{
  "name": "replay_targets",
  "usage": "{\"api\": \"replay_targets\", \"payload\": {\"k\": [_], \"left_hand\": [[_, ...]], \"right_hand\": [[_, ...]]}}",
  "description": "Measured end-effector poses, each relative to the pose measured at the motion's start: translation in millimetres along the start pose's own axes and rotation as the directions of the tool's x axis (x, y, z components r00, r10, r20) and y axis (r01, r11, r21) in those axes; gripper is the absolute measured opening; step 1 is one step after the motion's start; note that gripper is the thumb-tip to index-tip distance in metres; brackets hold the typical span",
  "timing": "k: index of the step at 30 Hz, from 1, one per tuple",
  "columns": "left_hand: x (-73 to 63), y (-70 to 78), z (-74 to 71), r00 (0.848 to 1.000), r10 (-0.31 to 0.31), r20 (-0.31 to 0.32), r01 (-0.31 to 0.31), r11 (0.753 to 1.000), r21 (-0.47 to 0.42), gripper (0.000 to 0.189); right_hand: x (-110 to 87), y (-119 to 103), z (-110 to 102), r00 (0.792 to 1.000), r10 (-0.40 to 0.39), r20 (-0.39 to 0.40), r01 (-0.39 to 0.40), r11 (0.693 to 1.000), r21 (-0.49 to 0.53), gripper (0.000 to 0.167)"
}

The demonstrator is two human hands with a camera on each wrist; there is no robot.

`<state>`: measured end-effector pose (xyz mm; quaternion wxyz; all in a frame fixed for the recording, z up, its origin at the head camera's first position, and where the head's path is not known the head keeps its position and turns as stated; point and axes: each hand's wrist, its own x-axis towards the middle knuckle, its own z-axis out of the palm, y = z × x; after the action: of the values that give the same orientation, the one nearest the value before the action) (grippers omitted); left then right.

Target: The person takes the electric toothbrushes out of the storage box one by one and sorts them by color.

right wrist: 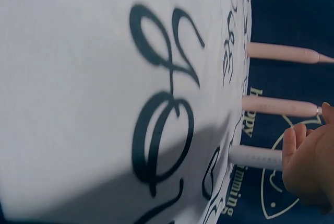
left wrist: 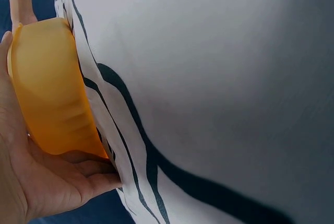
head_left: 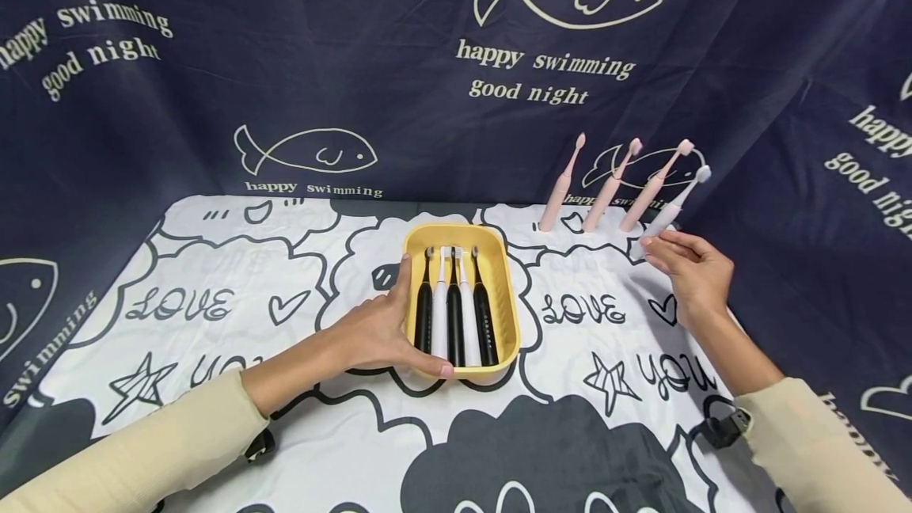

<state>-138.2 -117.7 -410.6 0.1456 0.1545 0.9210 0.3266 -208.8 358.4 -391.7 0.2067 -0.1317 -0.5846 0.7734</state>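
Observation:
My left hand (head_left: 378, 331) holds the near left corner of a yellow plastic tray (head_left: 511, 331), thumb along the near rim and fingers against the left side. Inside lie black electric toothbrushes (head_left: 484, 323) and white ones (head_left: 440, 315), side by side with heads pointing away. At the back right, my right hand (head_left: 694, 271) pinches the handle of a white electric toothbrush (head_left: 668, 214) that stands upright on the cloth. The right wrist view shows that handle (right wrist: 255, 156) with its base on the cloth; its upper part is hidden behind the fingers.
Left of the white toothbrush, three pink electric toothbrushes stand upright in a row, the outermost one (head_left: 558, 200) nearest the tray. A black-and-white patterned cloth (head_left: 285, 370) covers the table. Dark blue fabric (head_left: 399, 62) hangs behind and at both sides.

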Motion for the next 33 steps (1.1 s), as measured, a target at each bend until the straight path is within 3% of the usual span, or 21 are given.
{"api": "replay_targets", "payload": {"k": [6, 17, 33], "left_hand": [[-0.7, 0.8, -0.4, 1.0, -0.003, 0.002, 0.003, 1.0, -0.011, 0.186], [0.0, -0.2, -0.1, 1.0, 0.008, -0.003, -0.008, 1.0, -0.007, 0.187], [1.0, -1.0, -0.1, 1.0, 0.023, -0.003, -0.023, 1.0, -0.016, 0.187]], "right_hand": [[-8.1, 4, 11, 1.0, 0.001, 0.031, 0.0, 0.999, -0.042, 0.028], [-17.3, 11, 33, 0.992, 0.013, 0.126, -0.016, 1.0, 0.021, 0.024], [-27.9, 15, 59, 0.971, 0.015, 0.238, -0.017, 1.0, 0.005, 0.014]]}}
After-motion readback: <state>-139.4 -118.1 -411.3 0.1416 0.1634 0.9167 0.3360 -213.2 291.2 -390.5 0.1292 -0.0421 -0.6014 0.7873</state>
